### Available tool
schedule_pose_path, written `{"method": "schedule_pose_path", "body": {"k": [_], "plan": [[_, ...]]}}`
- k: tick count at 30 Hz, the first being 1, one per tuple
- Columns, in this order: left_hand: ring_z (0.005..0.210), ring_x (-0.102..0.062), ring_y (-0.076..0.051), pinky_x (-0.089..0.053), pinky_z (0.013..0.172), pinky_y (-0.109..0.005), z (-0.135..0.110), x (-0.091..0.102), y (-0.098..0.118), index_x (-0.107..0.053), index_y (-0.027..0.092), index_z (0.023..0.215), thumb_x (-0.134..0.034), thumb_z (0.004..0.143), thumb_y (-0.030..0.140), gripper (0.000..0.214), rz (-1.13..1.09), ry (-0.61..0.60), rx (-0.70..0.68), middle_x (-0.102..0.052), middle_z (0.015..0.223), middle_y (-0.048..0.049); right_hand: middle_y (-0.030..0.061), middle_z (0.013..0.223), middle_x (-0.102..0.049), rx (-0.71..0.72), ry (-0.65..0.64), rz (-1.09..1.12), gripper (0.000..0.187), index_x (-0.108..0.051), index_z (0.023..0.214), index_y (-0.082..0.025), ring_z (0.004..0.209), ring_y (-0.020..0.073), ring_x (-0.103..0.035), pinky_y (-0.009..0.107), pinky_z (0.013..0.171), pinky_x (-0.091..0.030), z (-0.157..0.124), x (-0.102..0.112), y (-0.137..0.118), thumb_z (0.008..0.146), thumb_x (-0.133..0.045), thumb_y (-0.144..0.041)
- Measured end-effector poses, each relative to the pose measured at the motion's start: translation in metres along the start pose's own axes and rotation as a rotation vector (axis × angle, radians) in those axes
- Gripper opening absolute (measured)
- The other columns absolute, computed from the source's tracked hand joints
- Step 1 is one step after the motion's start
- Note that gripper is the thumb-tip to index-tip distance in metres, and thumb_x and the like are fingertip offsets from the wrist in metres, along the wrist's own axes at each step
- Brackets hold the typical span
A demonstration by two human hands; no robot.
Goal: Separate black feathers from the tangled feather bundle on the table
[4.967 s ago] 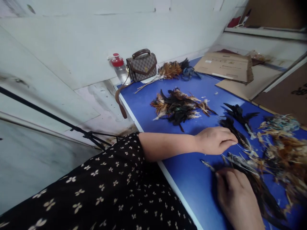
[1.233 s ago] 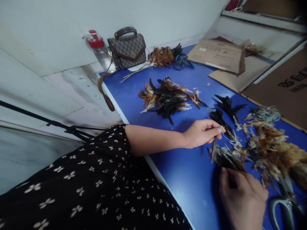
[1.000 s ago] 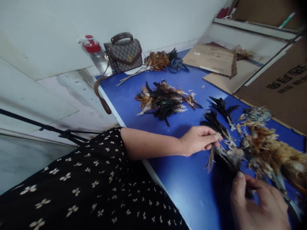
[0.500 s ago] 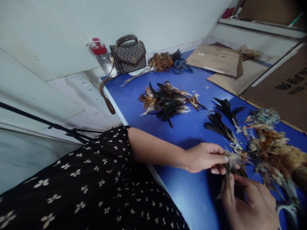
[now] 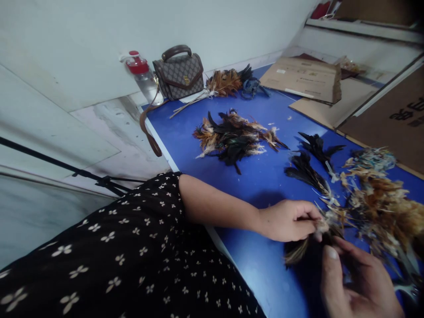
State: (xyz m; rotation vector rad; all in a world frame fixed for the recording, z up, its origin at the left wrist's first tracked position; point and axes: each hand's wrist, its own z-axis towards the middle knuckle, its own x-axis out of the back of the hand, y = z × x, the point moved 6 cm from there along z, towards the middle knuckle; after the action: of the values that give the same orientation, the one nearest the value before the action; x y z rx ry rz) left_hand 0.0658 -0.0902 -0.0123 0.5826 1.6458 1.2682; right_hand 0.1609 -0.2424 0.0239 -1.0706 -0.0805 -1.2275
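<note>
My left hand (image 5: 289, 219) pinches the quill ends of a small bunch of dark feathers (image 5: 300, 251) just above the blue table (image 5: 265, 181). Close under it, my right hand (image 5: 359, 285) curls around the same bunch from below, thumb up. Loose brown and pale feathers (image 5: 380, 207) lie heaped right beside both hands. Two small black feather tufts (image 5: 311, 161) lie a little farther back. The feather tips are blurred.
A mixed black and brown feather pile (image 5: 235, 139) sits mid-table. At the back stand a patterned handbag (image 5: 179, 73), a red-capped bottle (image 5: 142, 77) and a tied feather bundle (image 5: 225, 84). Cardboard sheets (image 5: 308, 77) cover the far right. Scissor handles (image 5: 409, 287) show at the right edge.
My left hand carried a feather from the far tufts down toward me and met my right hand, which lifted off the table and closed around the bunch.
</note>
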Motion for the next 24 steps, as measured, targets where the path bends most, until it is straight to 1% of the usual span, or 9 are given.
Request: {"method": "schedule_pose_path", "body": {"k": [3,7,9,12,15,17,19,21,24], "plan": [[0.087,-0.067,-0.011,-0.052,0.088,-0.026,-0.001,0.001,0.002,-0.063,0.021,0.095,-0.071,0.096,0.005,0.018,0.222,-0.046,-0.046,-0.070,0.087,0.0029,0.0108,0.113,-0.080,-0.005,0.028,0.014,0.043,-0.082,0.130,-0.020,0.098,0.0255,-0.075,0.047,0.103,-0.058,-0.001,-0.001,0.003,0.096,-0.090,-0.045],[0.085,-0.066,-0.013,-0.052,0.086,-0.028,-0.006,-0.003,0.009,-0.062,0.024,0.094,-0.074,0.085,0.002,0.026,0.426,-0.109,-0.058,-0.071,0.089,0.0030,0.0072,0.104,-0.081,0.127,0.012,0.019,0.026,-0.083,0.115,-0.020,0.093,0.0234,-0.076,0.044,0.099,-0.061,0.002,-0.003,-0.008,0.097,-0.090,-0.037],[0.084,-0.065,-0.013,-0.053,0.086,-0.029,-0.007,-0.004,0.011,-0.062,0.024,0.094,-0.075,0.088,0.006,0.023,0.446,-0.115,-0.057,-0.070,0.088,0.0026,0.0066,0.102,-0.081,0.094,0.013,0.023,0.019,-0.082,0.109,-0.021,0.089,0.0223,-0.075,0.043,0.097,-0.061,0.003,-0.003,-0.009,0.100,-0.087,-0.038],[0.084,-0.068,-0.014,-0.053,0.086,-0.029,-0.007,-0.004,0.006,-0.060,0.025,0.103,-0.076,0.099,0.017,0.018,0.373,-0.147,-0.023,-0.072,0.085,0.0025,0.0079,0.103,-0.082,-0.085,0.056,0.028,0.025,-0.083,0.107,-0.022,0.089,0.0235,-0.075,0.044,0.097,-0.060,0.000,0.001,-0.003,0.102,-0.085,-0.047],[0.081,-0.069,-0.013,-0.052,0.084,-0.029,-0.005,-0.003,-0.002,-0.057,0.024,0.117,-0.078,0.102,0.024,0.027,0.281,-0.185,-0.028,-0.074,0.083,0.0043,0.0098,0.108,-0.083,-0.224,0.079,0.064,0.037,-0.086,0.109,-0.022,0.093,0.0262,-0.076,0.049,0.103,-0.060,-0.004,0.001,0.005,0.098,-0.088,-0.057],[0.080,-0.068,-0.013,-0.051,0.083,-0.029,-0.003,-0.003,-0.004,-0.055,0.024,0.123,-0.083,0.099,0.024,0.036,0.221,-0.212,-0.038,-0.074,0.083,0.0052,0.0116,0.112,-0.083,-0.299,0.092,0.106,0.047,-0.086,0.117,-0.021,0.096,0.0278,-0.077,0.053,0.107,-0.061,-0.007,-0.001,0.009,0.094,-0.090,-0.061],[0.081,-0.069,-0.013,-0.052,0.084,-0.030,-0.003,-0.003,-0.005,-0.056,0.024,0.124,-0.085,0.097,0.022,0.040,0.145,-0.225,-0.015,-0.074,0.084,0.0056,0.0129,0.117,-0.084,-0.361,0.101,0.184,0.059,-0.084,0.131,-0.020,0.097,0.0282,-0.077,0.055,0.107,-0.063,-0.008,-0.003,0.013,0.091,-0.092,-0.062],[0.082,-0.070,-0.013,-0.053,0.085,-0.031,-0.003,-0.004,-0.006,-0.057,0.024,0.124,-0.085,0.098,0.023,0.038,0.080,-0.223,0.037,-0.074,0.084,0.0054,0.0129,0.123,-0.084,-0.362,0.089,0.218,0.063,-0.083,0.139,-0.021,0.100,0.0280,-0.078,0.054,0.108,-0.063,-0.007,-0.004,0.014,0.092,-0.092,-0.061],[0.081,-0.069,-0.013,-0.053,0.086,-0.032,-0.003,-0.005,-0.007,-0.058,0.024,0.124,-0.084,0.100,0.026,0.036,0.037,-0.219,0.081,-0.074,0.083,0.0050,0.0105,0.124,-0.085,-0.213,0.055,0.138,0.046,-0.087,0.133,-0.025,0.103,0.0266,-0.078,0.051,0.109,-0.060,-0.002,-0.002,0.006,0.098,-0.088,-0.054]]}}
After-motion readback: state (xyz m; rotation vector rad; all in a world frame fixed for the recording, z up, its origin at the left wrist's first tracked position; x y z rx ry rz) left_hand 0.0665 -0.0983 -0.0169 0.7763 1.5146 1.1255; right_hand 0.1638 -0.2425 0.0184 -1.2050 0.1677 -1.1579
